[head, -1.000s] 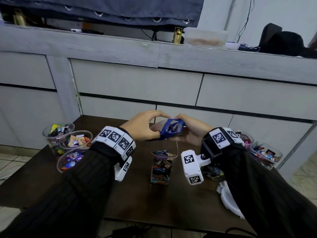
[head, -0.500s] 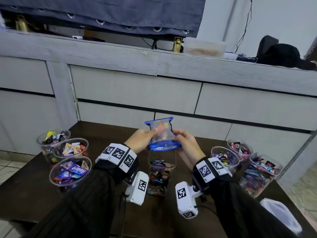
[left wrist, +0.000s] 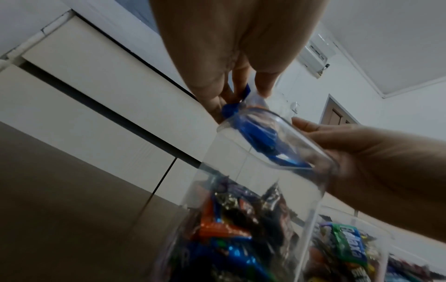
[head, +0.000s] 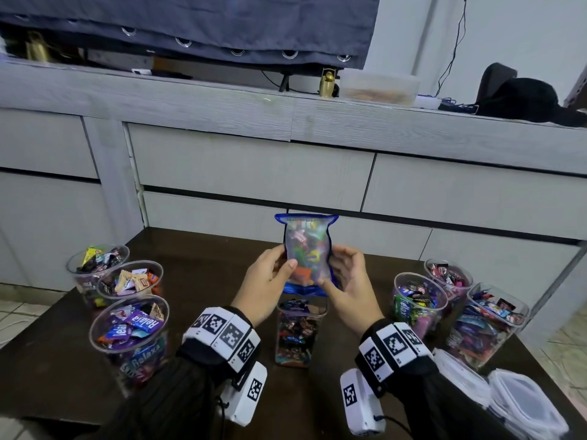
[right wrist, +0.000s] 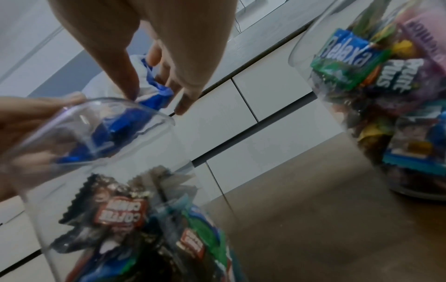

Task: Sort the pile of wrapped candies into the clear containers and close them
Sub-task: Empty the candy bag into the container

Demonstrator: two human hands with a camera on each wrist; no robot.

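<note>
A clear bag with blue edges [head: 306,252], full of mixed wrapped candies, stands upright in the air over the table's middle. My left hand [head: 282,262] pinches its left side and my right hand [head: 336,271] pinches its right side. The bag's crumpled blue lower end [left wrist: 260,137] hangs just above the open mouth of a tall clear container [head: 298,338] that is partly filled with candies. In the right wrist view my right hand [right wrist: 156,63] holds the blue plastic [right wrist: 156,95] over the container's rim [right wrist: 135,106].
Three open cups of candies [head: 127,331] stand at the left of the dark table [head: 63,360]. Three more filled containers [head: 419,303] stand at the right, and clear lids [head: 524,404] lie at the near right corner. A grey cabinet [head: 254,173] rises behind the table.
Both hands turned the bag from lying flat to standing upright and lifted it above the central container. The head view tilted down, bringing more of the table into sight.
</note>
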